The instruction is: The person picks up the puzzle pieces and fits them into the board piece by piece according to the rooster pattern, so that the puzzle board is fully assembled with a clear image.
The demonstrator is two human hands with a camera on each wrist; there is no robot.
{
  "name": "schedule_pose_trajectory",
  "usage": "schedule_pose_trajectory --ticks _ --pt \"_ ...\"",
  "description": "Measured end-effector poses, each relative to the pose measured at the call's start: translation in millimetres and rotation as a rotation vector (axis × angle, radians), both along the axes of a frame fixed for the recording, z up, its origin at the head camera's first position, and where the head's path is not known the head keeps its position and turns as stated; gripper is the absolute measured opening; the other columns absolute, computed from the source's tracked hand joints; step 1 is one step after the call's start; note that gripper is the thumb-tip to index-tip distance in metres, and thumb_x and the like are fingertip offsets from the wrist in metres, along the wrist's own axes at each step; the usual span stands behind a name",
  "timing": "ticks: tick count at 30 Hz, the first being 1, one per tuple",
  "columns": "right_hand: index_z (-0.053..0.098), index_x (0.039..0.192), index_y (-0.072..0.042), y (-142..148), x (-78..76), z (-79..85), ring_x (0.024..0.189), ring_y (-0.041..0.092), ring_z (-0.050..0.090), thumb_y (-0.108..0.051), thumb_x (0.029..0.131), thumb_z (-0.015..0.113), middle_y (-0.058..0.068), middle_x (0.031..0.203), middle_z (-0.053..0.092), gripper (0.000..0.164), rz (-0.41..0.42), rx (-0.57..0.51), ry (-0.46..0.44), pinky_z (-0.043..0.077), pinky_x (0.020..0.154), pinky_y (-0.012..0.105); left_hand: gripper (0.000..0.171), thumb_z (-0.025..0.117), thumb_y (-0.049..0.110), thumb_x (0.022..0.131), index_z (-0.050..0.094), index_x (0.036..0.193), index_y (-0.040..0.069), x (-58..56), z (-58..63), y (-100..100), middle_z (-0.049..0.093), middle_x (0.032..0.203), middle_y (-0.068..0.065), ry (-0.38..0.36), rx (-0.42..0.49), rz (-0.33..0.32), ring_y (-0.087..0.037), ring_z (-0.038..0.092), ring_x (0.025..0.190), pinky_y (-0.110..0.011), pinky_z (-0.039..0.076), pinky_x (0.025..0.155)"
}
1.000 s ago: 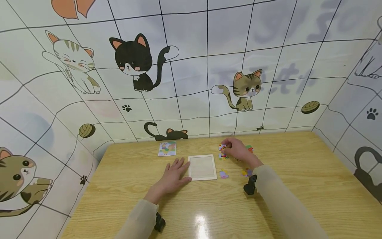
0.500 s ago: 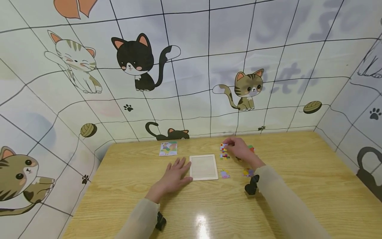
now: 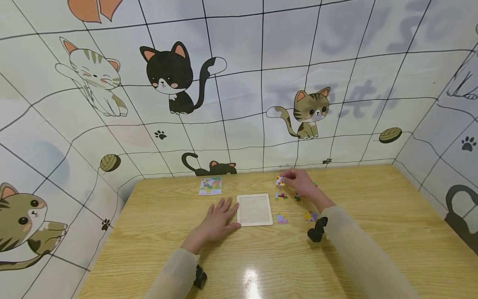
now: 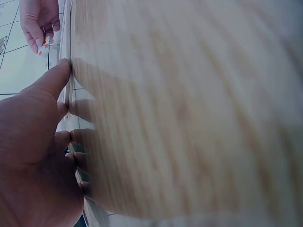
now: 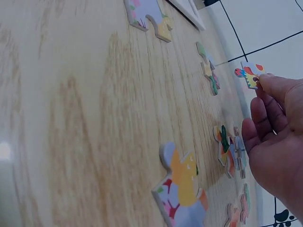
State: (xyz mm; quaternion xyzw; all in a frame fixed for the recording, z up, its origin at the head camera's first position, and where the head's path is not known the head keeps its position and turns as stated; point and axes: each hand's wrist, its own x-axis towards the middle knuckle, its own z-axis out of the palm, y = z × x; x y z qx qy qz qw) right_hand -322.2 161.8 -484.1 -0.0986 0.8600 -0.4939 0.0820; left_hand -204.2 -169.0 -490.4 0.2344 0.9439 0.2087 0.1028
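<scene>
A small jigsaw piece (image 5: 251, 74) was held by the right hand (image 3: 300, 182) near the back of the worktop (image 3: 224, 265), pinched between thumb and forefinger, with the other fingers loosely bent below it. In the right wrist view the piece was seen tilted and apart from the worktop, its printed side exposed.

The left hand (image 3: 216, 220) was laid palm down with fingers straight and spread, nothing being gripped by it. Its forefinger and thumb were set against the left side of the pale square frame (image 3: 255, 210); how firmly the frame was pressed could not be told. No piece was seen inside the frame.

Four loose pieces were made out plainly: one just beside the frame's lower right corner (image 3: 281, 217), one near its upper right corner (image 3: 281, 196), one under the right forearm's near side (image 3: 298, 198), and one farther right (image 3: 310, 216). Another was mostly hidden behind the right arm. A printed card (image 3: 210, 186) was placed behind the frame, to its left.

For the handling to be done well, the pinch was judged best confined to the piece's edge, so that the print could be read and the tabs spared. The piece was best turned face up and compared with the card before being lowered. The neighbouring pieces could easily have been brushed by the sleeve, so a raised wrist was advisable, and light steadying of the frame seemed enough.
</scene>
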Motion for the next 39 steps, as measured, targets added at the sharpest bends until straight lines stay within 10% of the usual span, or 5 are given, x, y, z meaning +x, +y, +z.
schedule_pose_trajectory --ticks 27,39 --pt "0.070 0.117 0.006 -78.1 30.3 -3.3 0.082 0.023 0.068 -0.007 0.099 0.067 0.013 0.100 0.071 0.022 0.109 -0.193 -0.053 0.059 0.077 0.036 0.069 0.058 0.042 0.104 0.036 0.160 0.007 -1.9 -3.1 -1.0 0.019 0.167 -0.023 0.001 -0.002 0.003 -0.046 0.011 0.154 -0.070 0.008 0.117" --pt "0.075 0.109 0.005 -108.3 37.3 -9.6 0.072 0.017 0.071 -0.004 0.095 0.071 0.008 0.092 0.074 0.017 0.099 -0.114 -0.018 0.060 0.069 0.031 0.068 0.057 0.043 0.105 0.037 0.160 0.008 -0.3 -2.7 -0.3 0.020 0.167 -0.022 0.006 -0.007 0.014 -0.045 0.012 0.154 -0.069 0.009 0.117"
